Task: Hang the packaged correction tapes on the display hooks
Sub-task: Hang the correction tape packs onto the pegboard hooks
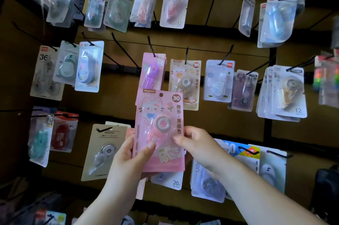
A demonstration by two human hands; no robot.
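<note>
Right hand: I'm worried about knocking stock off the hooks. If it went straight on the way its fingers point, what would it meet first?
The pink pack, which the right hand pinches at its right edge; the fingers point left across it. Next, probably, the left hand, not hanging stock.

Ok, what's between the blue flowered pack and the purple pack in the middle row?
Head view: only bare black hooks against the brown board, with no package hanging between the blue flowered pack and the purple pack.
</note>
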